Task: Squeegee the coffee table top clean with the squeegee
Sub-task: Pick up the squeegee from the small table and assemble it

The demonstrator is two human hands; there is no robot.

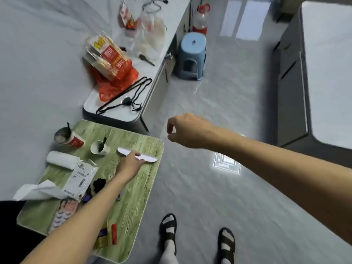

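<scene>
The coffee table (133, 197) has a green wood-grain top and stands low at the lower left. A white squeegee (124, 151) lies flat on its far right part, blade running left to right. My left hand (130, 163) rests on the squeegee's middle, fingers closed over it. My right hand (187, 130) hovers above the floor just past the table's right corner, fingers loosely curled, holding nothing.
On the table stand a red cup (67, 138), a white cup (99, 147), a paper roll (62, 160), a receipt (82, 180), tissue (38, 190) and small packets (106, 235). A grey cabinet (123, 113) with bags and a hanger lies behind; a blue stool (192, 56) stands beyond.
</scene>
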